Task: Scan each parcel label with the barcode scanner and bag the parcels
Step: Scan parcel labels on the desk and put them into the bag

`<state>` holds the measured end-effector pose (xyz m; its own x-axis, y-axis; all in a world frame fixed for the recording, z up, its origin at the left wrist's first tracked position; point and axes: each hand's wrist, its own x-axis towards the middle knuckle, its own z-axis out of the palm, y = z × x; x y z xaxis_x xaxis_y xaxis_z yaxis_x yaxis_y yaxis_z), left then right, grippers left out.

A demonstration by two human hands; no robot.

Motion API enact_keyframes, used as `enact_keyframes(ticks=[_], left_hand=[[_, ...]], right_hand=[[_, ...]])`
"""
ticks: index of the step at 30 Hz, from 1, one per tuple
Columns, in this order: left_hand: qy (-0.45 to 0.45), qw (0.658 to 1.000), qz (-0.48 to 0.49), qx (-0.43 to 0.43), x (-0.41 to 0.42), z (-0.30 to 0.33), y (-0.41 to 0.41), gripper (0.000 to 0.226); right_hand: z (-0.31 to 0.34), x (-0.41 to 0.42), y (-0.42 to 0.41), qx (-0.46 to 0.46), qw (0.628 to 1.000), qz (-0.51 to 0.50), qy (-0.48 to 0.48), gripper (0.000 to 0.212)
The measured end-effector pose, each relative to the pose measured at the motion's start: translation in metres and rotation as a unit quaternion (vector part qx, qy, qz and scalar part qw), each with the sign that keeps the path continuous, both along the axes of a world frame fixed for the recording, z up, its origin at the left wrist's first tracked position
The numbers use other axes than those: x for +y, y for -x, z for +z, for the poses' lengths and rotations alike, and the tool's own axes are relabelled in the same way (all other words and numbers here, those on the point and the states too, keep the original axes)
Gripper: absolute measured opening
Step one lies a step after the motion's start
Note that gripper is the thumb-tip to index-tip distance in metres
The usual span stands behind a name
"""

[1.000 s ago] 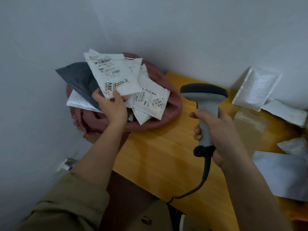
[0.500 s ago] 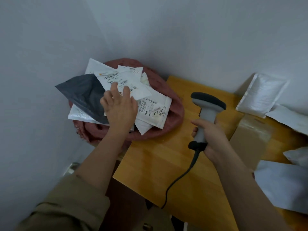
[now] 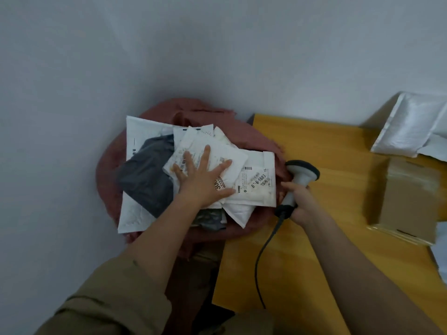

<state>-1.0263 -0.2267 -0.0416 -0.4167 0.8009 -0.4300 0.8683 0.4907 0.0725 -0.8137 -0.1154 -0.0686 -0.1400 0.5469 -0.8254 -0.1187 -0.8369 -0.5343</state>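
Note:
A reddish-brown bag [image 3: 254, 139] sits in the wall corner, heaped with several parcels. My left hand [image 3: 204, 181] lies flat with spread fingers on the top white labelled parcel [image 3: 232, 155], pressing it onto the pile. A dark grey mailer [image 3: 147, 177] lies left of that hand, over a large white bubble mailer [image 3: 135, 213]. Another white parcel with a printed label [image 3: 256, 187] lies to the right. My right hand [image 3: 300, 201] grips the handle of the grey barcode scanner [image 3: 302, 172], low beside the bag, its cable [image 3: 263, 250] trailing over the table.
The yellow wooden table [image 3: 314, 238] runs to the right of the bag. On it stand a brown cardboard box [image 3: 408, 204], a white bubble mailer [image 3: 411, 126] leaning on the wall, and more white parcels at the right edge [image 3: 441, 259].
My left hand laid the white labelled parcel down on the pile and now presses it flat. My right hand lowered the scanner toward the table beside the bag.

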Motion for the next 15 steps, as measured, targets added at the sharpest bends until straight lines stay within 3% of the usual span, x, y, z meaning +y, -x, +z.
enact_keyframes(ticks=[3,8,15], left_hand=[[0.021,0.999,-0.007,-0.044,-0.004,0.002,0.019,0.090],[0.046,0.995,-0.014,-0.090,0.001,0.006,0.037,0.091],[0.067,0.994,0.009,-0.089,0.012,0.014,0.048,0.093]], right_hand=[[0.009,-0.016,0.025,-0.005,1.000,-0.024,-0.005,0.048],[0.068,-0.024,0.032,0.020,0.990,-0.075,-0.115,0.034],[0.166,-0.026,0.038,-0.012,0.977,0.063,-0.205,0.040]])
